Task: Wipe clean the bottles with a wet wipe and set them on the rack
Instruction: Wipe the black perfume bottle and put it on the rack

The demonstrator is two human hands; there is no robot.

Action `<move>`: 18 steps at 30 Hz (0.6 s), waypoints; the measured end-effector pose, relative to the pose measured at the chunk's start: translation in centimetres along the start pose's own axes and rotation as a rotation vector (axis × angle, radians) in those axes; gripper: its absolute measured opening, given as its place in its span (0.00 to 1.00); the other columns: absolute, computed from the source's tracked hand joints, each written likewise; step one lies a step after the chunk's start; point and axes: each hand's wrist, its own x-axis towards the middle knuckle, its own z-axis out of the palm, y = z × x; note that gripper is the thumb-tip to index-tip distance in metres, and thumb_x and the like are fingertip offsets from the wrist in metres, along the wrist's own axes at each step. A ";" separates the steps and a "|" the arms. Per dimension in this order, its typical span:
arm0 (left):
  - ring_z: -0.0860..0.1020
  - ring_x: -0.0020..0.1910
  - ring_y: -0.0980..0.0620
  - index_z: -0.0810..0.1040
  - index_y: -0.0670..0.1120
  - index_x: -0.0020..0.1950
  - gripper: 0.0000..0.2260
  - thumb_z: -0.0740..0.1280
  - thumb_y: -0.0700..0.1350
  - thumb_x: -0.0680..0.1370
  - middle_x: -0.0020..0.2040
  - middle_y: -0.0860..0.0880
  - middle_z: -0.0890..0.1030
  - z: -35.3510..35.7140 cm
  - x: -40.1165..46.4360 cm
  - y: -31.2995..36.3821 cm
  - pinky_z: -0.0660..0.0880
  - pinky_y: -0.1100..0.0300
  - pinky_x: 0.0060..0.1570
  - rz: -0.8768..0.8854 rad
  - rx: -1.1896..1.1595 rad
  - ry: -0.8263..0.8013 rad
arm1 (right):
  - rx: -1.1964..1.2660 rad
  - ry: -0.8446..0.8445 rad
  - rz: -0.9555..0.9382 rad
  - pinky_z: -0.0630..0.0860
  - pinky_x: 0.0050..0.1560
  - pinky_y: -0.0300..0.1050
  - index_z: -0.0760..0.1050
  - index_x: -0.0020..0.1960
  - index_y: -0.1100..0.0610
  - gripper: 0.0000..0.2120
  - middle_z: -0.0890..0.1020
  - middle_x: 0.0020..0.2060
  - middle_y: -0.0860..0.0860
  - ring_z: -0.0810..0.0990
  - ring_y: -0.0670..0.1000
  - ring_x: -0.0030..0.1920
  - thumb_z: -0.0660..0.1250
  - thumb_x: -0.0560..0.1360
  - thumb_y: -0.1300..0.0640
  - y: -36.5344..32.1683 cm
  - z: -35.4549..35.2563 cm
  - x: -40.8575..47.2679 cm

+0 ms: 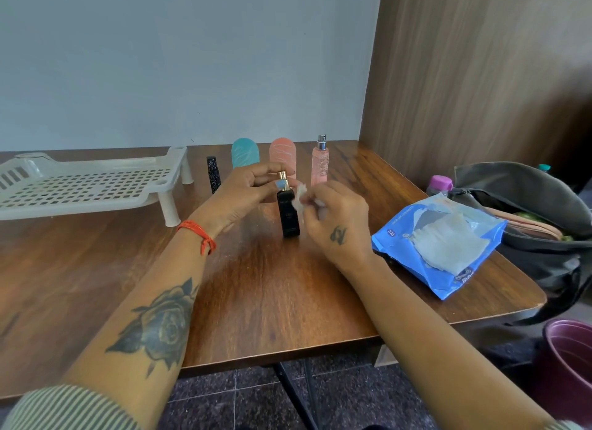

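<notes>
- Two hands busy: left hand pinches black perfume bottle neck at table centre; right hand holds wet wipe at its three o'clock
- Likely glass, slippery wet: grip flat sides

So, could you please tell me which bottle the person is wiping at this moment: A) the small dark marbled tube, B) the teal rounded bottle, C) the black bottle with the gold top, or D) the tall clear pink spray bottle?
C: the left hand grips the gold neck of the black bottle while the right hand presses a wet wipe to its side; the others stand untouched behind.
</notes>
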 end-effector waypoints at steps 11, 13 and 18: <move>0.81 0.49 0.59 0.80 0.53 0.49 0.09 0.67 0.39 0.75 0.45 0.57 0.84 0.0 0.1 0.0 0.77 0.66 0.50 -0.007 0.015 0.038 | 0.001 -0.011 -0.014 0.79 0.44 0.46 0.80 0.48 0.62 0.10 0.83 0.45 0.55 0.81 0.53 0.44 0.65 0.70 0.68 0.2 0.4 0.2; 0.81 0.47 0.60 0.80 0.54 0.49 0.10 0.68 0.39 0.74 0.44 0.57 0.84 0.1 0.0 0.0 0.77 0.68 0.49 -0.011 0.016 0.043 | -0.027 -0.017 -0.083 0.78 0.45 0.47 0.80 0.49 0.63 0.10 0.82 0.46 0.58 0.80 0.56 0.46 0.63 0.71 0.66 0.0 0.3 0.0; 0.81 0.44 0.63 0.79 0.54 0.47 0.12 0.67 0.37 0.74 0.44 0.55 0.82 0.2 -0.3 0.3 0.76 0.71 0.47 -0.001 0.065 0.041 | -0.043 -0.088 -0.177 0.78 0.47 0.49 0.80 0.50 0.64 0.11 0.82 0.47 0.60 0.80 0.59 0.47 0.66 0.69 0.67 -0.4 0.7 -0.1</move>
